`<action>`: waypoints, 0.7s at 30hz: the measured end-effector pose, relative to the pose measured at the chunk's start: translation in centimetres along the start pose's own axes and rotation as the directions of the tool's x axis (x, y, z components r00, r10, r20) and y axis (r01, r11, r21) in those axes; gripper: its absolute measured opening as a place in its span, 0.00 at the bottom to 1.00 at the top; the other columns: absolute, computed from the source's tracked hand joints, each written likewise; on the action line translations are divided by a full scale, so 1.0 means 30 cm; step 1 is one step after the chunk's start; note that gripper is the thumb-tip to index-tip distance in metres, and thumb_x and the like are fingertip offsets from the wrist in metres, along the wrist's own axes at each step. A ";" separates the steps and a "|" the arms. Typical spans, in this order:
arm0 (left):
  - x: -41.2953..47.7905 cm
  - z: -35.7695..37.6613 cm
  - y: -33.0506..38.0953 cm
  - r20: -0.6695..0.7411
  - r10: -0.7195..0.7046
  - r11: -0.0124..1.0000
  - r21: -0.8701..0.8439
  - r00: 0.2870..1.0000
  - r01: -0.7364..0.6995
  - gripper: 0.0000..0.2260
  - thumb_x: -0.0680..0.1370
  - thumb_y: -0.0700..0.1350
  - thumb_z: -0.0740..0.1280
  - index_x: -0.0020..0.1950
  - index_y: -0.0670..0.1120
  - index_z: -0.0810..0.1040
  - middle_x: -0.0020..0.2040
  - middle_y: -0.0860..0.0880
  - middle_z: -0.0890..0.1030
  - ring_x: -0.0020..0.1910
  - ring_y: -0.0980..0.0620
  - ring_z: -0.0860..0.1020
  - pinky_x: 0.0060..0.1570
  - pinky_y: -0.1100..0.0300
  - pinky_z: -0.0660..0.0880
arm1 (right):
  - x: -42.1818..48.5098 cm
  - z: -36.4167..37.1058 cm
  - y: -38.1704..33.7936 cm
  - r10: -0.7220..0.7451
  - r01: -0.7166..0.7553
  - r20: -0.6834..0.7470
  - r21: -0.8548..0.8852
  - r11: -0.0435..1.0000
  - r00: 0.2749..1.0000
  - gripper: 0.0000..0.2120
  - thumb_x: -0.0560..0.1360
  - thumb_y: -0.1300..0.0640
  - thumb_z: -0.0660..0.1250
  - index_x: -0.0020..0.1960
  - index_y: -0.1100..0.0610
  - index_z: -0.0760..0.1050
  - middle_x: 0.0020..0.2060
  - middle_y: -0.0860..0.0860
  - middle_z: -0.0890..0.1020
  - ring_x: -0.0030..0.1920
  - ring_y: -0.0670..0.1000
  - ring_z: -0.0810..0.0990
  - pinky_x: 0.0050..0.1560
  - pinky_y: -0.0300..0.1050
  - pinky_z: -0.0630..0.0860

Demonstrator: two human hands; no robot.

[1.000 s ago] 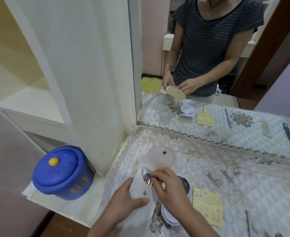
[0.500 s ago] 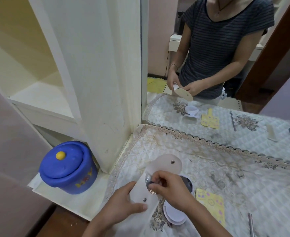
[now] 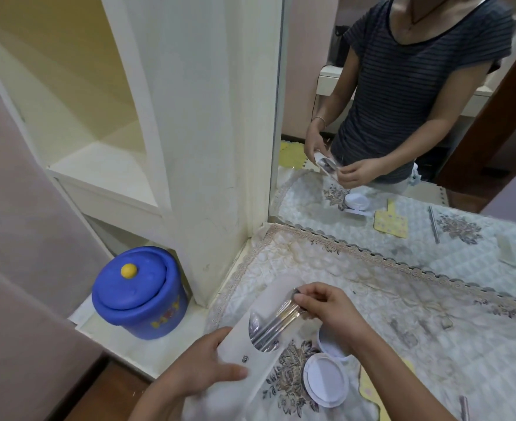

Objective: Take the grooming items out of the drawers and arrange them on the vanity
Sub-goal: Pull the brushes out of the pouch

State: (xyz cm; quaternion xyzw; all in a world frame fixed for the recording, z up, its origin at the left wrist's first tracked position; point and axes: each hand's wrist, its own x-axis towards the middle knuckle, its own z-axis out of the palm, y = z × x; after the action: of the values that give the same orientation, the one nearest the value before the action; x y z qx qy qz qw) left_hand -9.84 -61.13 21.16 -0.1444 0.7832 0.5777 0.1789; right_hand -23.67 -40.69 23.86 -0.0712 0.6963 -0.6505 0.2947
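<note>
A white snap-button pouch point(image 3: 244, 354) lies tilted over the near left of the quilted vanity cover point(image 3: 402, 314). My left hand point(image 3: 202, 372) grips its lower end, thumb near the snap. My right hand point(image 3: 323, 305) pinches the top of a bundle of shiny metal grooming tools point(image 3: 276, 325), which is drawn partway out of the pouch mouth; the tools' lower ends stay inside. An open white round compact point(image 3: 326, 381) lies just right of the pouch. A yellow patterned card point(image 3: 369, 393) peeks out under my right forearm.
A blue lidded tub with a yellow knob point(image 3: 138, 293) stands on the low ledge at the left. A white cabinet post point(image 3: 208, 147) rises beside the mirror point(image 3: 402, 132), which reflects the person and the items. A thin metal tool point(image 3: 464, 405) lies near the bottom right.
My right hand has pulled the metal tools up and right, out of the pouch mouth. The pouch flap now lies back flat. The camera has come closer.
</note>
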 end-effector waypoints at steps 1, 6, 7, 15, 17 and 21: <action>0.001 -0.003 -0.004 -0.005 -0.002 1.000 -0.007 1.000 0.002 0.30 0.55 0.55 0.77 0.55 0.51 0.77 0.48 0.52 0.83 0.44 0.64 0.79 0.43 0.70 0.73 | 0.000 0.005 0.002 0.037 -0.036 -0.011 0.103 0.994 0.999 0.03 0.71 0.66 0.68 0.40 0.61 0.79 0.34 0.55 0.79 0.30 0.47 0.76 0.31 0.35 0.74; 0.004 0.002 -0.033 -0.021 -0.022 0.999 -0.034 1.000 0.021 0.34 0.50 0.60 0.79 0.54 0.53 0.78 0.49 0.52 0.83 0.46 0.61 0.80 0.47 0.67 0.74 | -0.011 0.046 0.051 0.128 -0.134 0.040 0.224 0.965 0.991 0.04 0.73 0.64 0.67 0.41 0.62 0.80 0.33 0.54 0.80 0.31 0.48 0.77 0.32 0.36 0.76; 0.003 0.003 -0.035 -0.026 -0.025 1.000 -0.015 0.999 0.024 0.32 0.52 0.58 0.79 0.54 0.54 0.77 0.50 0.52 0.83 0.46 0.61 0.80 0.47 0.67 0.74 | -0.013 0.053 0.055 0.134 -0.138 0.035 0.218 0.966 0.990 0.05 0.73 0.65 0.67 0.39 0.62 0.79 0.33 0.54 0.80 0.31 0.48 0.77 0.32 0.36 0.77; -0.061 -0.068 -0.079 -0.290 -0.053 0.989 0.120 0.956 0.091 0.20 0.64 0.50 0.77 0.50 0.62 0.72 0.46 0.62 0.80 0.46 0.65 0.77 0.43 0.73 0.71 | 0.062 -0.067 -0.009 0.028 0.041 -0.330 0.200 0.979 0.944 0.08 0.73 0.67 0.66 0.35 0.61 0.76 0.30 0.53 0.77 0.28 0.45 0.76 0.29 0.30 0.77; -0.076 -0.075 -0.074 -0.392 -0.041 0.991 0.101 0.919 0.087 0.19 0.67 0.46 0.75 0.46 0.64 0.69 0.45 0.65 0.76 0.44 0.66 0.74 0.40 0.74 0.69 | 0.084 -0.093 0.001 0.033 -0.018 -0.292 0.056 0.998 0.956 0.09 0.73 0.67 0.67 0.34 0.61 0.75 0.31 0.55 0.75 0.29 0.48 0.75 0.28 0.30 0.76; -0.069 -0.056 -0.060 -0.474 -0.081 0.996 -0.075 0.877 0.051 0.15 0.67 0.44 0.75 0.48 0.58 0.76 0.45 0.55 0.83 0.46 0.59 0.80 0.44 0.64 0.76 | 0.107 -0.040 0.086 0.168 -0.197 -0.139 -0.232 0.952 0.976 0.15 0.73 0.66 0.67 0.28 0.61 0.69 0.28 0.58 0.74 0.29 0.51 0.72 0.31 0.42 0.75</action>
State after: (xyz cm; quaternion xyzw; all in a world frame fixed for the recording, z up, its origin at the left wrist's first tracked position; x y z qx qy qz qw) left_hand -7.40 -63.23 21.00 -0.3139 0.7799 0.5415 -0.0039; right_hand -26.15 -40.82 20.37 -0.0035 0.7909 -0.5327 0.3011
